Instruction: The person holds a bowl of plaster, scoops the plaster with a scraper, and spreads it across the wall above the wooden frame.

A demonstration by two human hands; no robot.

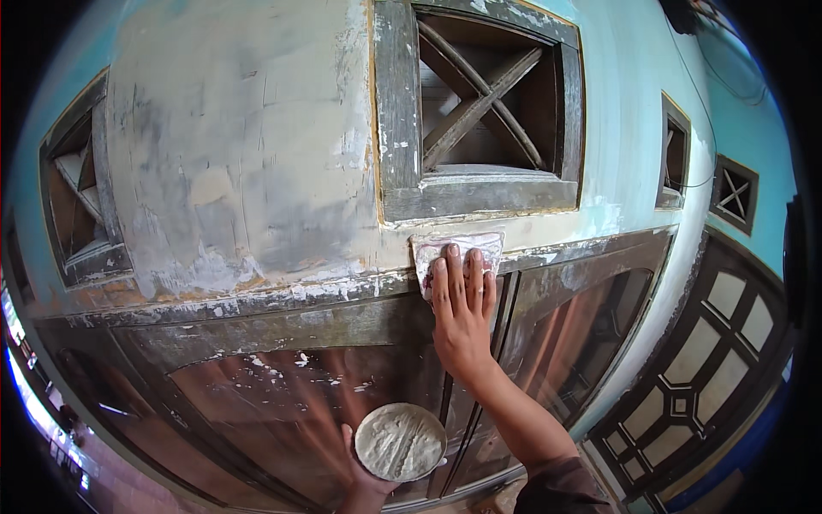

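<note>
The right hand is reaching up, its fingers lying flat over the face of a white-smeared pad. The thumb is hiding from this view, so whether it is clamping the pad or the fingers are only pressing it, I cannot tell.

The pad is sitting directly beyond the fingertips, just below the window, covering part of the bare strip of wall and overlapping the beam. It is nearly square, so no long axis is standing out; its top edge is running almost level, roughly along the window's lower rail, while the fingers are pointing up across it.

The left hand is closing around the bowl from below and its left side. The bowl is lying below and a little left of the pad, well apart from it. Its paste is facing up, a groove slanting from upper right to lower left. The right hand is being the nearer one to the wall.
</note>
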